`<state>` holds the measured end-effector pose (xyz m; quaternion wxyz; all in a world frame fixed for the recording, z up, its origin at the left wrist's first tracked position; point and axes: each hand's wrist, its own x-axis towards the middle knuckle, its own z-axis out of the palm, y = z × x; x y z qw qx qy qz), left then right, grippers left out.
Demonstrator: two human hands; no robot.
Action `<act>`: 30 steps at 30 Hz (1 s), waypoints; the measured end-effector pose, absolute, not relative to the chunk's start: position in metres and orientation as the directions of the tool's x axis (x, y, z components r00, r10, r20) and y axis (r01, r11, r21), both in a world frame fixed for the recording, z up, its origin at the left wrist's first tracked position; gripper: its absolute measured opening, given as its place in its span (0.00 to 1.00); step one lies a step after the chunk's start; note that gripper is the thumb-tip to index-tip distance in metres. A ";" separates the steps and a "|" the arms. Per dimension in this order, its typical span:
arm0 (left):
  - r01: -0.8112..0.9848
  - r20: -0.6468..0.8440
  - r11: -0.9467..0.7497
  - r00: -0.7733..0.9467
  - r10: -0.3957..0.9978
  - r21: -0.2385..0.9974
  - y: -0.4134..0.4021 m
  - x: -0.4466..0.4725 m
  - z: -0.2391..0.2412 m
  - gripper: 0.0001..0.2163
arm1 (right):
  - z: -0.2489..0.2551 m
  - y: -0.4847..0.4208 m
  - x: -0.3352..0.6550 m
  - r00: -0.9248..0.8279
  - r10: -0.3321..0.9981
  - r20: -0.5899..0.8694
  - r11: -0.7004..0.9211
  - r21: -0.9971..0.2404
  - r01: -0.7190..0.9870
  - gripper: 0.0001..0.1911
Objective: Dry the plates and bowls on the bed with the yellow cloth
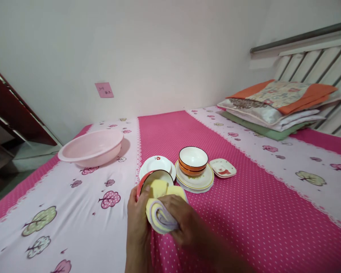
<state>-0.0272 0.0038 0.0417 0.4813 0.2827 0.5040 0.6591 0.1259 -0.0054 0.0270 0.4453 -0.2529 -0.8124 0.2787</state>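
My left hand [136, 223] grips the rim of a red bowl [143, 181] tilted on its side, just above the bed. My right hand [184, 223] is closed on a yellow folded cloth [160, 206] whose upper part is pressed into the bowl's white inside. Right behind the bowl lies a white plate [156, 163]. To its right stand orange bowls [193, 158] stacked on a pile of cream plates [197, 182], with a small square dish [223, 168] beside them.
A pink plastic basin [91, 148] sits on the bed at the back left. Folded pillows and blankets [275, 104] are stacked at the back right by a slatted headboard. The pink patterned bedsheet [258, 204] covers the bed; a wall runs behind.
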 end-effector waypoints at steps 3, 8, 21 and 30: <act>-0.302 -0.109 -0.031 -0.433 0.895 0.953 0.003 -0.031 0.042 0.26 | 0.044 0.001 0.146 -0.334 0.841 0.425 0.446 -0.895 -0.017 0.14; -0.205 -0.090 -0.007 -0.460 0.884 0.979 0.001 -0.027 0.046 0.27 | 0.059 0.013 0.185 0.366 0.897 0.248 0.313 -0.940 -0.132 0.21; 0.080 0.027 -0.010 -0.209 0.977 0.997 -0.003 0.001 0.064 0.23 | 0.066 0.003 0.186 -0.341 0.734 0.588 0.665 -0.723 0.186 0.33; 0.273 0.062 -0.031 -0.104 0.993 0.961 -0.010 0.002 0.071 0.24 | 0.056 0.012 0.187 -0.388 0.709 0.590 0.705 -0.582 0.404 0.40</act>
